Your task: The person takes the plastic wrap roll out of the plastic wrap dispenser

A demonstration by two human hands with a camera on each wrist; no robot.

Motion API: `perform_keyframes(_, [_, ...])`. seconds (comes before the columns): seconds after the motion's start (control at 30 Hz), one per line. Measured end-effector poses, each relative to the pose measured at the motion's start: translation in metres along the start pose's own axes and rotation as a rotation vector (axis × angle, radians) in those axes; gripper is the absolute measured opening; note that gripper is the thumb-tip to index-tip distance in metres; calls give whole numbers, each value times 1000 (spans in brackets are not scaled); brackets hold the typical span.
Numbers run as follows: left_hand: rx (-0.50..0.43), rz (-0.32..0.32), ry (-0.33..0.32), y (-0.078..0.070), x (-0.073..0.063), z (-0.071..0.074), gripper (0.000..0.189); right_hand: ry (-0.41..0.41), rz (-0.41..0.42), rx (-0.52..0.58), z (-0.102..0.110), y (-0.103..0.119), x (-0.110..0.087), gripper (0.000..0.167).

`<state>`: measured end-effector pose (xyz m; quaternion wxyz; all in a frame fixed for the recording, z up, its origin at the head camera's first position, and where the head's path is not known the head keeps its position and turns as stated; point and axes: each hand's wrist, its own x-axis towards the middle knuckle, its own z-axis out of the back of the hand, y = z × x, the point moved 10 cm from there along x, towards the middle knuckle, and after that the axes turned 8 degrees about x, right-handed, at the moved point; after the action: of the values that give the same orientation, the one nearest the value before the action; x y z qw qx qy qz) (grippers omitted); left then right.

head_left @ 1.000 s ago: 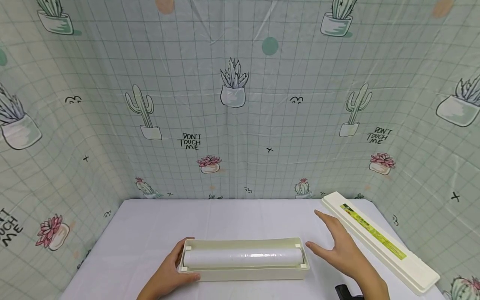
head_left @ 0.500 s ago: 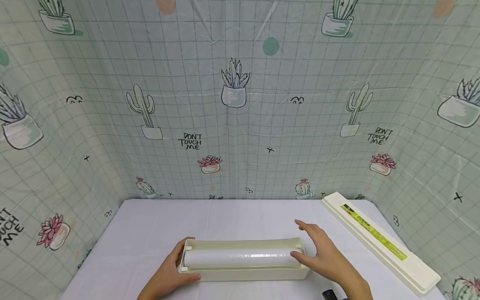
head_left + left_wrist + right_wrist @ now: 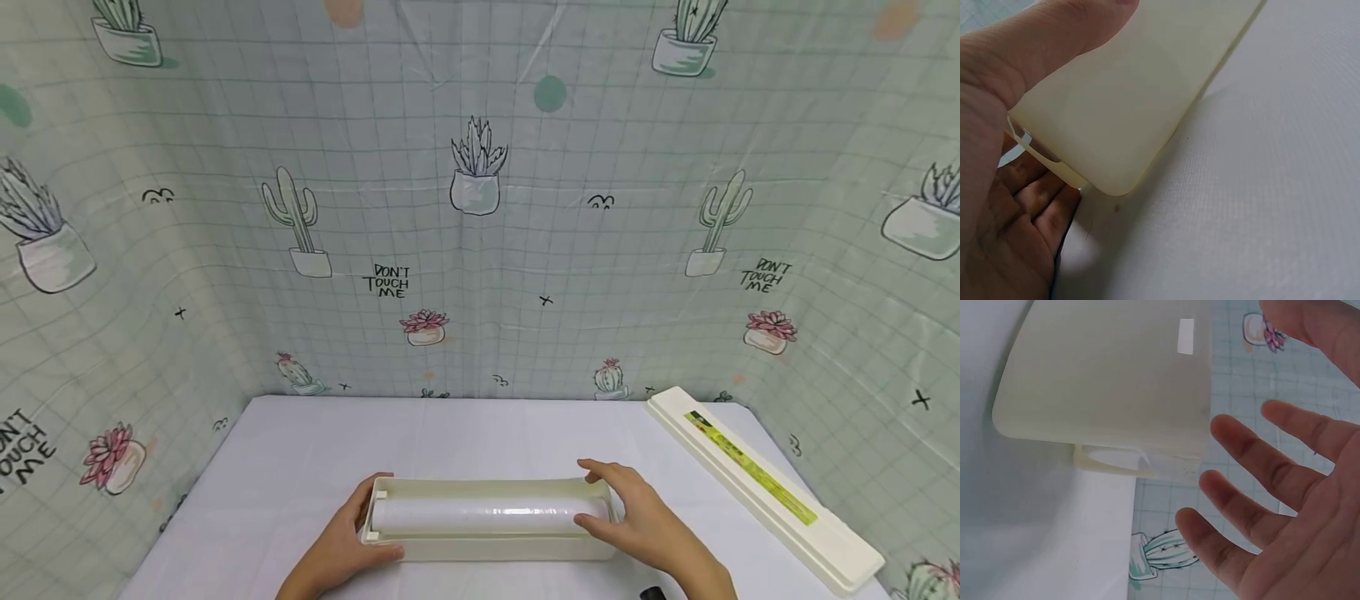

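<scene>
Cream cling-film box (image 3: 495, 549), seemingly being grasped
Left hand (image 3: 345, 535) grips one end; spread right hand (image 3: 640, 521) likely must close on the other.

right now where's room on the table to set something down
Free: the white table left of the left hand, and behind the open cream plastic box up to the grid-patterned backdrop. Crowded: the right side, by the right hand and long cream lid.
</scene>
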<state>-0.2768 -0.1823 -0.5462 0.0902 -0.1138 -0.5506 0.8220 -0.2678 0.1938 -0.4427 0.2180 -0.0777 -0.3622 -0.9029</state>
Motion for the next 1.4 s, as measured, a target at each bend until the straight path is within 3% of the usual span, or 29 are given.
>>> perform_keyframes(0.3, [-2,-20,5,0,1,-1,103,20,56,-24,-6,3,-1,48])
perform_keyframes(0.83, [-10,-19,-12,0,0,2,103,214,71,-66,-24,6,13,46])
perform_keyframes(1.07, [-58,-35,6,0,2,-1,101,296,24,-37,-35,3,17,46])
perform_keyframes(1.4, [-39,-39,-9,2,2,1,103,319,13,-43,-41,3,18,50])
